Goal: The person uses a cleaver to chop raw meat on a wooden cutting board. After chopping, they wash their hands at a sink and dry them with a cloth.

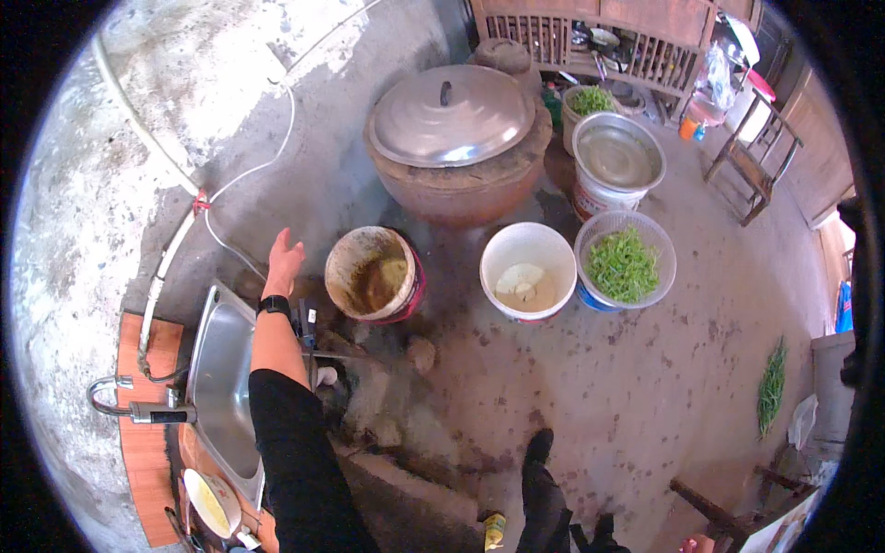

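My left hand (285, 261) is stretched out beyond the far end of the stainless steel sink (222, 359), fingers apart and with nothing visible in it. A dark watch is on its wrist. Just right of this hand stands a stained bucket (372, 271) with brownish residue inside. A white bucket (527, 266) with a little cloudy liquid is farther right. Beside that, a plastic colander (669, 266) holds cut green leaves (624, 265). Behind it, a metal basin (617, 152) of water rests on a bucket. My right hand is not clearly in view.
A large metal lid (453, 114) covers a big round stove or vat at the back wall. A faucet (162, 413) and a bowl (211, 503) are by the sink. A wooden chair (753, 159), greens (771, 387) on the floor and a yellow can (494, 531) are farther right.
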Action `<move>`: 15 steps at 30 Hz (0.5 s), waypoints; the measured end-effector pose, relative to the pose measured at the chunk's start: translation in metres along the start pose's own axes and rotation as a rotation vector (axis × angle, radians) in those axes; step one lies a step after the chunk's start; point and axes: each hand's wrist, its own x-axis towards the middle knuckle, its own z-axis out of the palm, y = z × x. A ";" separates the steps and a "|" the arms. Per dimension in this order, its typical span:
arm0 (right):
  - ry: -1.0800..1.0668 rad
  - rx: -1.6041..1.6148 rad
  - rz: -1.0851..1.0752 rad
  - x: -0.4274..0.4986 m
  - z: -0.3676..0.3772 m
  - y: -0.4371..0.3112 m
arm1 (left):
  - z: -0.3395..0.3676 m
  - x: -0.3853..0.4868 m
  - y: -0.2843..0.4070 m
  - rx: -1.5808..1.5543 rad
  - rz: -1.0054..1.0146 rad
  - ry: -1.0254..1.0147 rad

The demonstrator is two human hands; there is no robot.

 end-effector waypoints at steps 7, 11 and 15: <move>-0.045 -0.036 0.044 0.023 -0.017 0.003 | 0.021 0.004 -0.016 -0.105 -0.008 0.020; -0.076 0.000 0.042 0.032 -0.019 0.009 | 0.026 0.004 -0.009 0.064 0.142 0.081; -0.117 0.072 0.102 0.038 -0.020 0.011 | 0.050 -0.010 -0.020 -0.249 -0.104 0.063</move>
